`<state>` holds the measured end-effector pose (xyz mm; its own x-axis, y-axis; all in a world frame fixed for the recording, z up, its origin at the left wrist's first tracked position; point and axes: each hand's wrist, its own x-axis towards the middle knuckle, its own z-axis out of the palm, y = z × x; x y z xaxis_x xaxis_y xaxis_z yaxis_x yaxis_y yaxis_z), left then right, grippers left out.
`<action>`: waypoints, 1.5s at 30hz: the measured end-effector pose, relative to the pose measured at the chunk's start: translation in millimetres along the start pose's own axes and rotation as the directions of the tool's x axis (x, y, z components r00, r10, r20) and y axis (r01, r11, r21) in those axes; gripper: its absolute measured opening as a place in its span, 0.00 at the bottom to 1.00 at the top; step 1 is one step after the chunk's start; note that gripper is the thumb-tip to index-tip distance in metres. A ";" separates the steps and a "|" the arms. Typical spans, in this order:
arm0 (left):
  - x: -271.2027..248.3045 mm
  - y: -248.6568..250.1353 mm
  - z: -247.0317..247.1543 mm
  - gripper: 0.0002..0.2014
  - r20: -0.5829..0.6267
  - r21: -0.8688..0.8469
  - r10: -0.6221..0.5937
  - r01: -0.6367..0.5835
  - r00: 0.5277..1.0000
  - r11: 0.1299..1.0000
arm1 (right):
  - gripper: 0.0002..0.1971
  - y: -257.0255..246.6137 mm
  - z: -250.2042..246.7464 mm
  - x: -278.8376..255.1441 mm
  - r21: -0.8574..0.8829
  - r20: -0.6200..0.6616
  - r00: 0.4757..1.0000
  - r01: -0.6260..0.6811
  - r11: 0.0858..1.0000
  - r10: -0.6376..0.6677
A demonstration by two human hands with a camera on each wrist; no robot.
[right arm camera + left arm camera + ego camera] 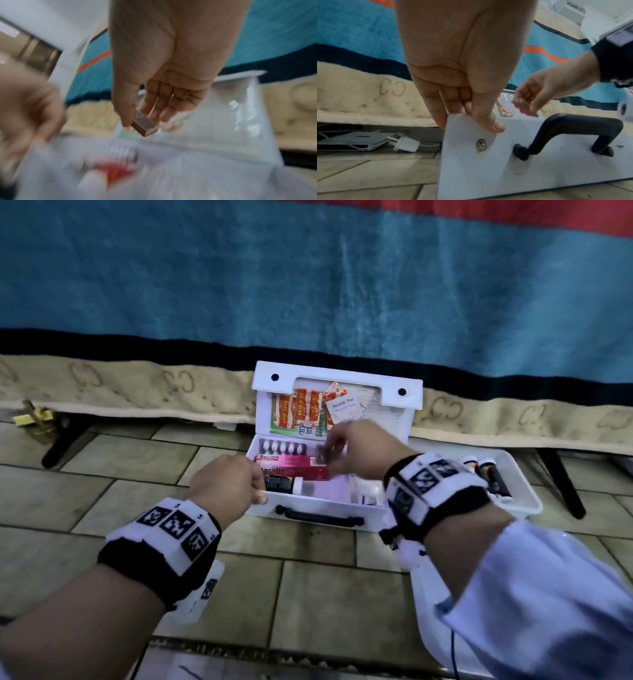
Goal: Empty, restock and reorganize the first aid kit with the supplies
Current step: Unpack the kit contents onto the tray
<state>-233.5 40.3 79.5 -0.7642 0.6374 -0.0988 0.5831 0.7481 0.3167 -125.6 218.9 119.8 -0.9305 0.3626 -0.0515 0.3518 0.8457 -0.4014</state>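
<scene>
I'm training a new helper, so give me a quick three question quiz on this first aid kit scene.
1. True or false: the white plastic first aid box stands open.
2. Which hand pinches the box's front corner?
3. The right hand holds: A) a small brown-edged box, B) scissors, C) a bottle.

Key: 1 true. 2 the left hand, thumb on the front wall, fingers behind. 3 A.

The left hand (228,485) pinches a white corner between thumb and curled fingers, while the right hand (356,448), reaching forward, pinches a small box at its fingertips.
</scene>
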 end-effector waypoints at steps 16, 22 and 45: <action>1.0 1.7 -2.7 0.12 0.012 0.071 0.051 -0.052 0.999 0.996 | 0.19 132.8 -17.9 -136.1 -0.120 -0.034 0.741 -0.669 0.733 0.671; -0.3 1.9 -1.4 0.15 0.010 0.042 0.015 -0.016 1.000 0.999 | 0.15 108.9 -17.6 -113.1 -0.233 -0.136 0.767 -0.640 0.732 0.627; -0.7 2.2 -1.4 0.08 0.006 -0.028 -0.037 0.037 0.999 0.999 | 0.17 -23.6 45.6 14.7 -0.018 0.128 0.985 -0.118 0.993 0.120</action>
<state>-232.0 41.2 81.6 -0.7833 0.6107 -0.1159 0.5468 0.7656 0.3390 -152.2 186.5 86.9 -0.8871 0.4082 -0.2155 0.4612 0.8039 -0.3756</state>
